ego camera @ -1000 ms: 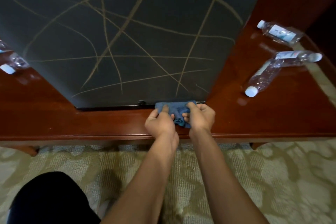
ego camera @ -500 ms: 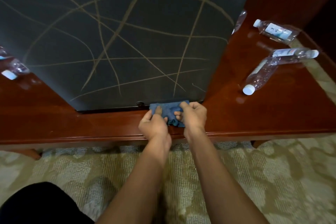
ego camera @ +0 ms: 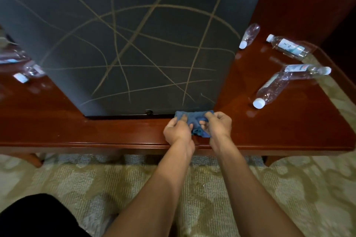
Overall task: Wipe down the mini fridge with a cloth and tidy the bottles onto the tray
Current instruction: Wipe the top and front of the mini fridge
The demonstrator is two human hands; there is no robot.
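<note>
Wiping stage, lower centre | left hand and right hand fingers grasping cloth at fridge base | bottles lying loose on table, untidied | tray unseen

Glossy wooden table, soft cloth.

Legible text: none. Water bottle, lying on table: white label with dark marks, possibly characters, too blurred to read.
</note>
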